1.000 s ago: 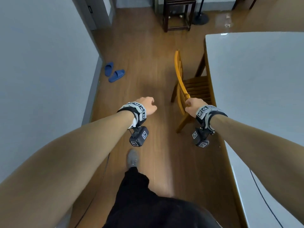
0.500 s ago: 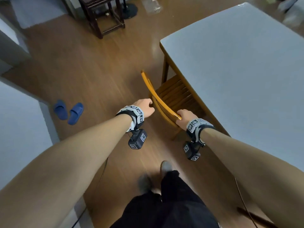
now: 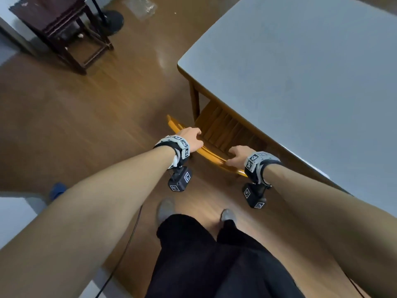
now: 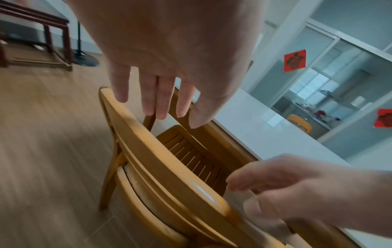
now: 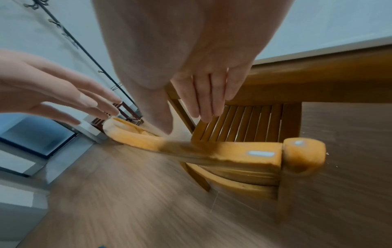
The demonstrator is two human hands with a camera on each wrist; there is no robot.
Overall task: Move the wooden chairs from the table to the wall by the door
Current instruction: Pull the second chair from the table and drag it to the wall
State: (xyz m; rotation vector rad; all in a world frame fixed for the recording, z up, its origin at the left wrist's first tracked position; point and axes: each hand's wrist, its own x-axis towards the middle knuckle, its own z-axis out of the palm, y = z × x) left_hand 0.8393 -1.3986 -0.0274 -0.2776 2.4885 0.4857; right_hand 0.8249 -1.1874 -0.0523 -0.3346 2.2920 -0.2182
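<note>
A yellow wooden chair (image 3: 211,154) stands pushed in under the grey-topped table (image 3: 300,82), its slatted seat below the table edge. My left hand (image 3: 191,136) is over the far part of the curved top rail (image 4: 159,159), fingers straight and just above it (image 4: 157,94). My right hand (image 3: 238,155) lies over the near end of the rail (image 5: 233,152), with fingers (image 5: 201,94) stretched out over the seat slats and not wrapped round the wood. Whether the palms touch the rail is hidden.
A dark wooden stand (image 3: 64,31) and a round black pole base (image 3: 111,20) are across the wood floor. A blue slipper (image 3: 57,189) lies by the grey wall corner (image 3: 12,218). A black cable (image 3: 129,233) runs along the floor. Another yellow chair (image 4: 301,122) sits beyond the table.
I have stepped round to face the chair's back. My left hand has reached the top rail, and my right hand's grip on the rail end has loosened to straight fingers.
</note>
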